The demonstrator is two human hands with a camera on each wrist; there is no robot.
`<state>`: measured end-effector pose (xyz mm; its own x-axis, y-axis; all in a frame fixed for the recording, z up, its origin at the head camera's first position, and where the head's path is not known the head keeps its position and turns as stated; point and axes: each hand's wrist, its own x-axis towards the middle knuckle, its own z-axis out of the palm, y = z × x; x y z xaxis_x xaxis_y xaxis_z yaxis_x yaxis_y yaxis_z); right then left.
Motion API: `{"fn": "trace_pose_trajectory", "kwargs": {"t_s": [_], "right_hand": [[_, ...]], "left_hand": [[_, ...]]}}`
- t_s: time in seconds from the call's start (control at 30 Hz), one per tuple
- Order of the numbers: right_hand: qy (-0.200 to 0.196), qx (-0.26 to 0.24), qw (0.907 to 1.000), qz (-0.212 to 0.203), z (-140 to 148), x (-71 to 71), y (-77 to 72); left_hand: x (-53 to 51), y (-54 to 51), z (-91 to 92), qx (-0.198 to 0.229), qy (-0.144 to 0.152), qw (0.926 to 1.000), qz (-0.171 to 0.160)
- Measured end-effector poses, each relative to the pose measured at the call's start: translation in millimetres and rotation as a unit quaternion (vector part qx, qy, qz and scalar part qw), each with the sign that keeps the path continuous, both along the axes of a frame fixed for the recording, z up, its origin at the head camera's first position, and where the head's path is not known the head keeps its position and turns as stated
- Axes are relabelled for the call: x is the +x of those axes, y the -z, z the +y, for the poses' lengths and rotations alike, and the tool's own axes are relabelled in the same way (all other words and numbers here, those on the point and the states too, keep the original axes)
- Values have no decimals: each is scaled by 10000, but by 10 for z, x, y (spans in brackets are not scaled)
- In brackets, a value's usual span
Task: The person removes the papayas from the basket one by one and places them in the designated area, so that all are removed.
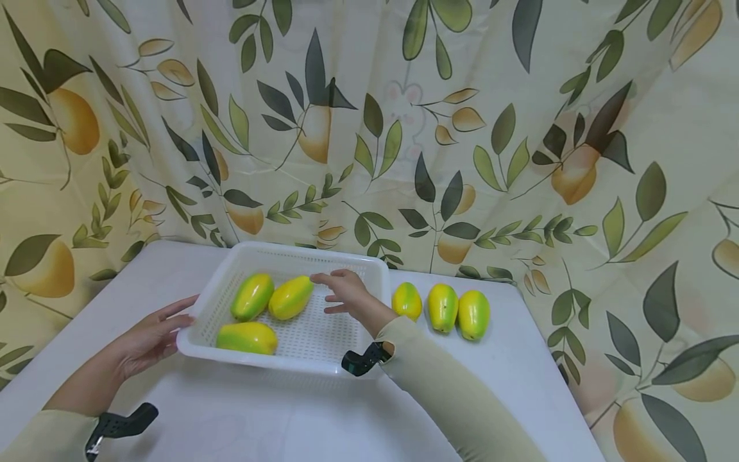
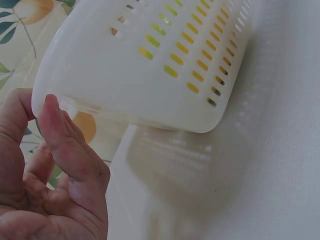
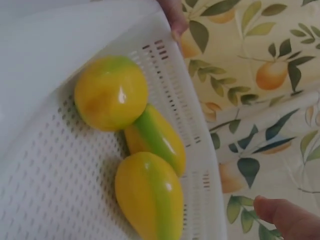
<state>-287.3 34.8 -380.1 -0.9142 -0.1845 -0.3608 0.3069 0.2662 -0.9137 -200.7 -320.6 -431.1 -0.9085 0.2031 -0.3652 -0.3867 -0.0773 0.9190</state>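
A white perforated plastic basket (image 1: 329, 370) sits on the table, holding three glossy yellow-green fruits shaped like mangoes or small papayas: one at the back left (image 1: 253, 297), one beside it (image 1: 291, 298) and one along the front (image 1: 247, 338). My left hand (image 1: 147, 337) pinches the basket's left rim; thumb and finger lie on either side of it in the left wrist view. Over the inside of the basket, my right hand (image 1: 346, 292) has its fingers spread and holds nothing. Its fingertips come close to the middle fruit; whether they touch cannot be told.
Right of the basket, three more such fruits stand in a row: a near one (image 1: 407, 301), a middle one (image 1: 442, 308) and a far-right one (image 1: 473, 314). A fruit-patterned curtain (image 1: 369, 212) hangs behind the white table (image 1: 277, 423).
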Motion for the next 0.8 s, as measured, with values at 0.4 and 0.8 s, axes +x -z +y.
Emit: {"fn": "trace_pose_trajectory", "kwargs": {"t_s": [0.4,0.8], "right_hand": [[100,-122,9994,-308,-335,45,171],[344,-5,9981,-502,-449,-26,244]], "left_hand": [[10,0,-11,58,-31,10000,-9],[1,-1,1,124,-5,9999,-51]]}}
